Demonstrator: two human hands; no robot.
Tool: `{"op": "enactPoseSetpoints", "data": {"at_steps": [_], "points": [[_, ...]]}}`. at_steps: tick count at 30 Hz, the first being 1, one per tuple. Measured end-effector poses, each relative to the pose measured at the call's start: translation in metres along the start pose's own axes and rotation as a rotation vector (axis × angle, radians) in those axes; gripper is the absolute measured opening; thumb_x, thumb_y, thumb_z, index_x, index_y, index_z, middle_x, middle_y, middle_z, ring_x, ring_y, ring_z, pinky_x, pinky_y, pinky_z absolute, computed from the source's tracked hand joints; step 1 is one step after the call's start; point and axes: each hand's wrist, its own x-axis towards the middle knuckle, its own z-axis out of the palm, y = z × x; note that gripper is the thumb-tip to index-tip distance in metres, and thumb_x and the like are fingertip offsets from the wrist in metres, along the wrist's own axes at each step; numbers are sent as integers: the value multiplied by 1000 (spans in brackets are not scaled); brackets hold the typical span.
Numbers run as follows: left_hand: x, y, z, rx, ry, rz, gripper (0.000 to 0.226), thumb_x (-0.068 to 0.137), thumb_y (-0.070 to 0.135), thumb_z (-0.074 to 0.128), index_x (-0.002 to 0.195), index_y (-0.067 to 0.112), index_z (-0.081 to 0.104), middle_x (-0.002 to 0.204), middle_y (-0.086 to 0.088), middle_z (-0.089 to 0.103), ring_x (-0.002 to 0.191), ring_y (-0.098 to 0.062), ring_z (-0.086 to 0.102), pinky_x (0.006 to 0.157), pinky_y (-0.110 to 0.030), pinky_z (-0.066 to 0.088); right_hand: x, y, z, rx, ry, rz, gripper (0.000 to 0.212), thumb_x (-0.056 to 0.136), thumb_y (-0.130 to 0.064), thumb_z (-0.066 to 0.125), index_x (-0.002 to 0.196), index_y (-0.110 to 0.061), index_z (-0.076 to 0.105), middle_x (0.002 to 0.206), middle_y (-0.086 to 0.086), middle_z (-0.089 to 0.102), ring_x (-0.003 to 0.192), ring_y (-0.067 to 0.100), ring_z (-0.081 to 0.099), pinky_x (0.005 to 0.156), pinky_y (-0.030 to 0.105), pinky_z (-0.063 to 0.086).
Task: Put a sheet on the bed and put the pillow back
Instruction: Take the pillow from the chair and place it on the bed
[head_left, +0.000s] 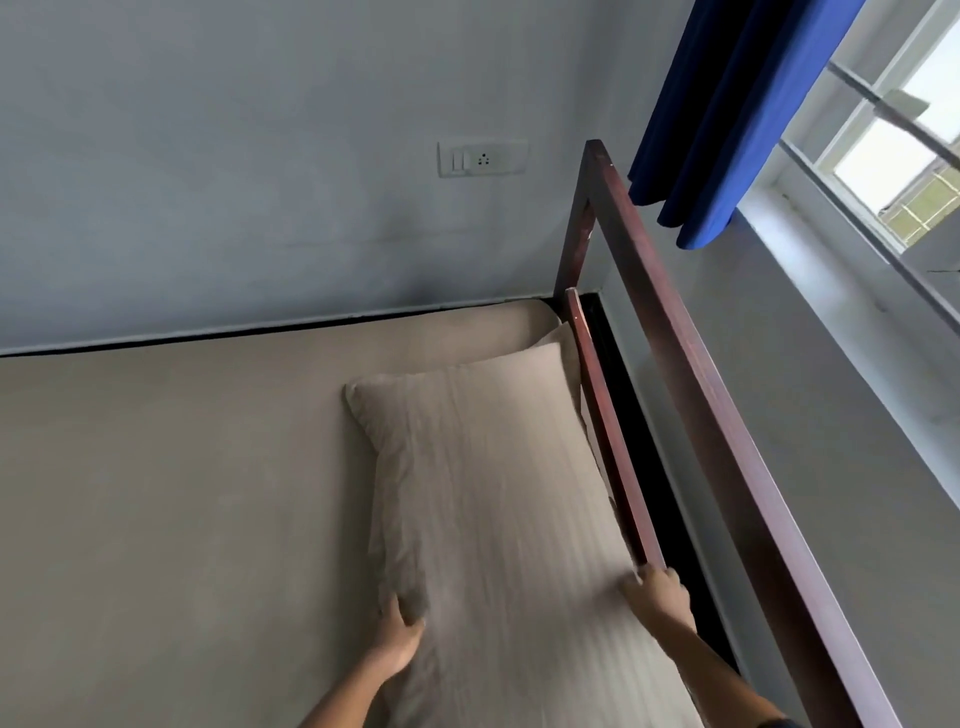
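A long beige pillow with faint stripes lies on the bed along the headboard side. A smooth beige sheet covers the mattress up to the wall. My left hand grips the pillow's left edge near its lower end, fingers curled round the fabric. My right hand holds the pillow's right edge, right beside the lower rail of the headboard. The pillow's near end runs out of the bottom of the view between my forearms.
The dark wooden headboard with two rails runs along the right. The bed sits tight against a grey wall with a switch and socket plate. A blue curtain and a window are at the upper right.
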Motion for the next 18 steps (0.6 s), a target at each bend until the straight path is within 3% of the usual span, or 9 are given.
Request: {"op": "enactPoseSetpoints", "data": {"at_steps": [3, 6, 10, 13, 18], "points": [[32, 30, -26, -237, 128, 13, 74, 91, 15, 57, 149, 1, 12, 152, -22, 25, 138, -32, 32, 112, -36, 28, 31, -50, -22, 61, 26, -206, 29, 92, -21, 43, 107, -4, 61, 118, 16, 57, 105, 31, 55, 86, 33, 46], [64, 59, -46, -448, 192, -5, 71, 94, 21, 53, 150, 5, 11, 153, -19, 24, 139, -32, 30, 113, -37, 25, 60, -99, -40, 153, 36, -299, 30, 95, -22, 42, 111, -4, 59, 121, 16, 57, 106, 31, 56, 88, 35, 46], [102, 89, -55, -603, 98, -40, 62, 98, 34, 44, 149, 8, 21, 152, -13, 28, 138, -29, 31, 113, -39, 26, 92, -135, -43, 483, -67, -83, 54, 99, -34, 41, 137, 5, 38, 136, 23, 46, 121, 36, 46, 98, 37, 37], [115, 103, -52, -670, -24, -77, 58, 92, 41, 46, 142, 12, 36, 142, -13, 43, 126, -29, 45, 107, -44, 36, 101, -144, -36, 711, -113, 35, 53, 91, -36, 53, 127, 3, 49, 118, 18, 56, 101, 30, 52, 85, 34, 40], [99, 117, -47, -830, -8, -74, 45, 94, 28, 46, 134, 6, 45, 134, -18, 50, 121, -32, 50, 103, -41, 40, 89, -138, -39, 928, -9, 40, 30, 67, -36, 66, 88, -16, 60, 109, 17, 60, 102, 35, 57, 91, 41, 46]]}}
